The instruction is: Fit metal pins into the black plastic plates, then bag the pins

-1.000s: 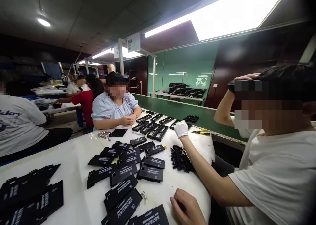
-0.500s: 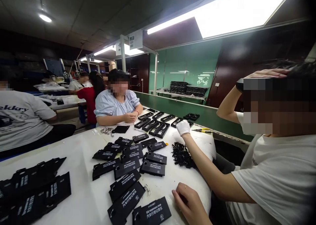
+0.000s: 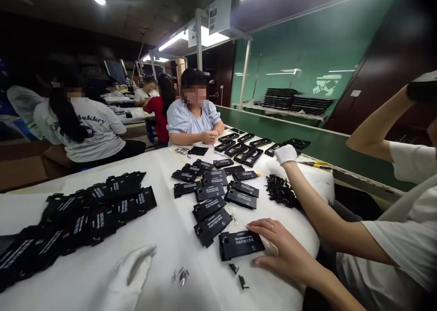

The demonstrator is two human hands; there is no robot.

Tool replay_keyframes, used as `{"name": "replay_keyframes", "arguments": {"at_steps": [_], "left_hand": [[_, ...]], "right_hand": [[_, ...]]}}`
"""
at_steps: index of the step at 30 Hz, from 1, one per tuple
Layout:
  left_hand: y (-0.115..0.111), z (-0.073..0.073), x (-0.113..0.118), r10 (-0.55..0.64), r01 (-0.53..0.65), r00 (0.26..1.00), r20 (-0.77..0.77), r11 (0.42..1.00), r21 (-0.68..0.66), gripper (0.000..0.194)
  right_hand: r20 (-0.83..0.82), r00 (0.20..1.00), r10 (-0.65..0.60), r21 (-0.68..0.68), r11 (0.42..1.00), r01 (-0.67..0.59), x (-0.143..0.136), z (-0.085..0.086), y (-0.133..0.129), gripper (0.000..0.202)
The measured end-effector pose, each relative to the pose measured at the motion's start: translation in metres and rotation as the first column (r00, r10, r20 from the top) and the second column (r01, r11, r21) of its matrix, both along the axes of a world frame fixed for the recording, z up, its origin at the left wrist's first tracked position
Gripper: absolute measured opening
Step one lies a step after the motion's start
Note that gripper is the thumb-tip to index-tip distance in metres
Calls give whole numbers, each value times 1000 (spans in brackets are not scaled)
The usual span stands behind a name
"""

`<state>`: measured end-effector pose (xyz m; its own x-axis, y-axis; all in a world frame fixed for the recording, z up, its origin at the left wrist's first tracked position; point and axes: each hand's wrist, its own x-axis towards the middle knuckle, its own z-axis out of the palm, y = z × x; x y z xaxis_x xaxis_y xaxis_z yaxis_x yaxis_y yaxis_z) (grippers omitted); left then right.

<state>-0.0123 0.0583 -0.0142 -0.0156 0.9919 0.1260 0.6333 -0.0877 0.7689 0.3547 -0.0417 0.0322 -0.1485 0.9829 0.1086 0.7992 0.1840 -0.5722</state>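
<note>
The right hand (image 3: 278,242) is spread, fingertips at the right end of a black printed cover (image 3: 241,246) lying on the counter (image 3: 172,231). The gloved left hand (image 3: 124,281) is curled; blur makes it hard to tell whether its fingertips meet. Silvery pins (image 3: 183,277) lie between the hands, and two small black clips (image 3: 243,282) just beside the cover.

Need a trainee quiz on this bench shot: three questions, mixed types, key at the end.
1. What lies between the left hand and the two small black parts?
A) pliers
B) silver pins
C) a phone
2. Fill in: the print on the panel nearest the right hand is ____ in colour.
3. True or false: the right hand is gloved.

Key: 1. B. 2. White. 3. False: it is bare.
</note>
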Motion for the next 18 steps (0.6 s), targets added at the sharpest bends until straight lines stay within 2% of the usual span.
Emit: {"name": "replay_keyframes", "arguments": {"at_steps": [2, 4, 7, 12, 15, 18], "left_hand": [[-3, 7, 4, -27, 30, 999, 43, 996, -83, 27], [-5, 13, 8, -38, 42, 998, 53, 996, -78, 27], [-8, 10, 9, -52, 52, 999, 11, 999, -7, 28], [-6, -9, 5, -69, 89, 992, -104, 975, 203, 27], [-6, -13, 6, -51, 110, 982, -182, 938, 328, 22], [-7, -12, 9, -58, 152, 968, -243, 908, 390, 19]], "right_hand": [[44, 998, 45, -7, 999, -45, -4, 3, 5, 60], [77, 994, 75, -9, 997, -74, -8, 4, 11, 62], [129, 986, 106, -28, 994, -104, -12, 7, 24, 60], [250, 950, 190, -111, 980, -167, -20, 11, 43, 44], [291, 943, 159, -117, 985, -130, -24, 9, 45, 43], [241, 963, 124, -135, 986, -93, -19, 6, 43, 40]]}}
